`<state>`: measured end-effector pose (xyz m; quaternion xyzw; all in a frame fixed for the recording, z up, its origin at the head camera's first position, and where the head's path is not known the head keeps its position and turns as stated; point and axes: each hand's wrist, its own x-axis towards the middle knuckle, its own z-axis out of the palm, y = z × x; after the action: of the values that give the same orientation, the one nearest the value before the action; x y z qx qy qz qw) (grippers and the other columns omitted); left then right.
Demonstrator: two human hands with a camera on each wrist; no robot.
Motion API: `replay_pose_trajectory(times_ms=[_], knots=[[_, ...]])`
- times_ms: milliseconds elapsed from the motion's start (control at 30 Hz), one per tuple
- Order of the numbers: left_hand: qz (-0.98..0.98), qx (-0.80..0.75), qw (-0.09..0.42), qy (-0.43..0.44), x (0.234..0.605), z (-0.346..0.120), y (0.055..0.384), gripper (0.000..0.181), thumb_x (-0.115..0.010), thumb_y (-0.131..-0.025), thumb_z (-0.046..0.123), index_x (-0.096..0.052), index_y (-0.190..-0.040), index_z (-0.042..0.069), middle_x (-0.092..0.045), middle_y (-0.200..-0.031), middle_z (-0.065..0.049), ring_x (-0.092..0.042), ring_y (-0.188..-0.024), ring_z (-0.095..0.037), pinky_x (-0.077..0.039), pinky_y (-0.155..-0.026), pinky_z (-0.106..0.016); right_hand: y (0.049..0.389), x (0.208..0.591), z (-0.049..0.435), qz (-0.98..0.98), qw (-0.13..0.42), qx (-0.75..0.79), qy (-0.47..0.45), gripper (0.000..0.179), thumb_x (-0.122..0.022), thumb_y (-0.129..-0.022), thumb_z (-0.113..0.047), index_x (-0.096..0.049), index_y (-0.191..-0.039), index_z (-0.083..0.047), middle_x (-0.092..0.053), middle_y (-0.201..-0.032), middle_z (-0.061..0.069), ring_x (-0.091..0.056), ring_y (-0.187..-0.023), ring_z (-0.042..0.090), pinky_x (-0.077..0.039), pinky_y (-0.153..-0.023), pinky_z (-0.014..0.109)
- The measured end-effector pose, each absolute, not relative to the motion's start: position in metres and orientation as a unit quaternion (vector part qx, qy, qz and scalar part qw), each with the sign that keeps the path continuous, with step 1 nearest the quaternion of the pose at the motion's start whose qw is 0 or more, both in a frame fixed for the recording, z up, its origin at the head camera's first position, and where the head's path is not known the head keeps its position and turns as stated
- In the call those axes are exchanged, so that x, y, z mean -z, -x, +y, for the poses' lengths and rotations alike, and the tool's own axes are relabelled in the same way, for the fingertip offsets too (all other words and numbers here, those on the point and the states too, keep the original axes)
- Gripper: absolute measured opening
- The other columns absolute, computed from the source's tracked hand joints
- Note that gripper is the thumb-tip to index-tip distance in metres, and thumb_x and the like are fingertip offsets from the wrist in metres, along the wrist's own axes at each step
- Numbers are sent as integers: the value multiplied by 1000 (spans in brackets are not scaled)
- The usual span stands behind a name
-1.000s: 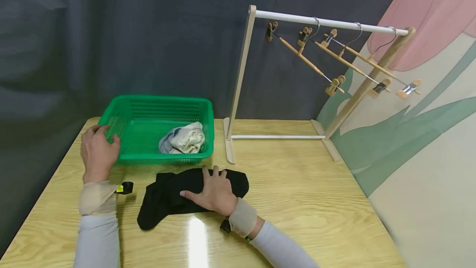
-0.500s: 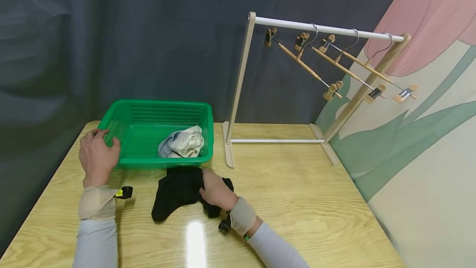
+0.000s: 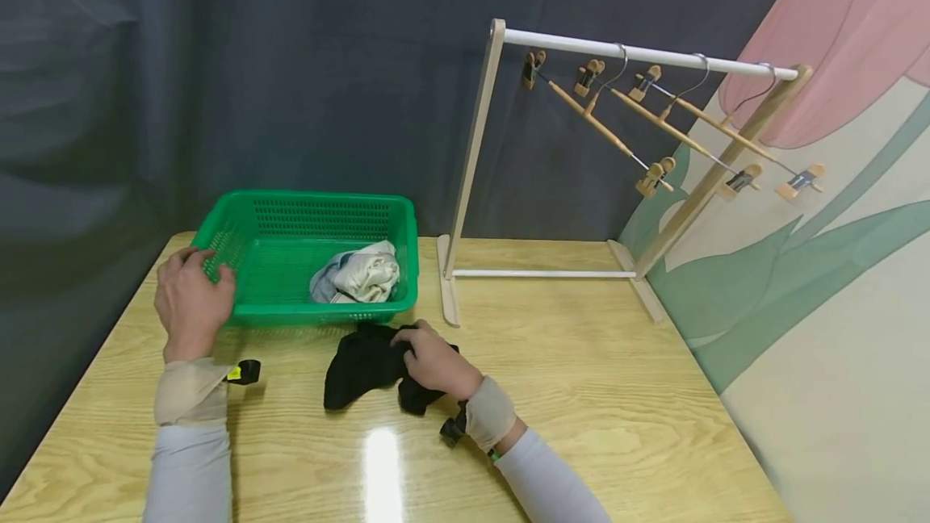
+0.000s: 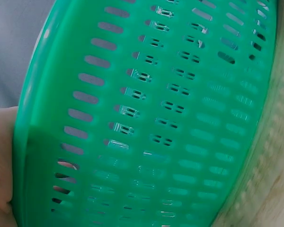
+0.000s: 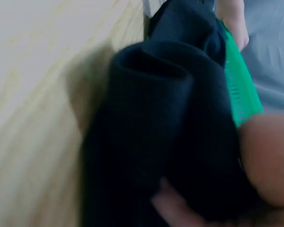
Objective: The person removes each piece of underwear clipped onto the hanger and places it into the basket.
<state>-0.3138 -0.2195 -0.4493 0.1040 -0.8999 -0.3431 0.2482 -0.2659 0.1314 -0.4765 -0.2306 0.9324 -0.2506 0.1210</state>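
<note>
A black cloth garment (image 3: 363,366) lies bunched on the table in front of the basket, its exact kind hidden by the folds. My right hand (image 3: 439,361) grips its right part with curled fingers. In the right wrist view the black garment (image 5: 151,118) rises in a thick fold beside blurred fingers (image 5: 175,208). At the left, my left hand (image 3: 192,297) holds the rim of the green plastic basket (image 3: 320,315) at its front left corner. The left wrist view looks at the basket's slotted wall (image 4: 146,113), with a part of the hand (image 4: 0,165) against the rim.
Inside the basket lies a crumpled white and grey-blue cloth (image 3: 363,274). Right of it stands a wooden rack (image 3: 472,152) with a white rail (image 3: 567,43), carrying clip hangers (image 3: 599,127). A dark curtain (image 3: 327,71) hangs behind; a painted wall (image 3: 835,265) borders the right.
My right hand has gone from lying spread on the black garment to gripping it. The garment has bunched up and its left end has drawn rightward. My left hand stays on the basket.
</note>
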Motion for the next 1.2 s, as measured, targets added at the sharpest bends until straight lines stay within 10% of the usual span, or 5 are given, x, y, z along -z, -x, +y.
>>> replay_pose_trajectory(times_ms=[167,300,833,1200], knots=[[-895,350,250,-115,449,-220,314,50,-39,-98,13,-53,-138,-13,-45,-147,-32,-38,-137,-52,-35,-97,-75,261,465,145,911,210,241,259,73,-83,-86,-36,-46,-148,-21,-39,-143,15,-50,-123,25,-49,-95,34],[-899,349,231,-132,451,-221,312,52,-33,-96,10,-50,-139,-15,-43,-148,-34,-37,-135,-55,-34,-96,-76,259,462,150,897,255,217,289,93,-91,-77,-32,-38,-153,-26,-34,-148,14,-45,-130,26,-48,-96,34],[-906,349,176,-161,446,-223,310,58,-32,-88,0,-49,-143,-11,-43,-147,-36,-37,-132,-61,-37,-95,-77,270,465,155,868,202,194,409,34,-78,-90,-7,-67,-122,-11,-60,-131,8,-55,-124,20,-44,-107,28],[-907,347,175,-164,443,-223,314,60,-32,-87,-3,-47,-145,-11,-42,-149,-35,-37,-132,-61,-40,-92,-77,275,409,181,869,136,215,425,33,-71,-91,5,-68,-121,-8,-61,-123,10,-58,-115,24,-50,-99,34]])
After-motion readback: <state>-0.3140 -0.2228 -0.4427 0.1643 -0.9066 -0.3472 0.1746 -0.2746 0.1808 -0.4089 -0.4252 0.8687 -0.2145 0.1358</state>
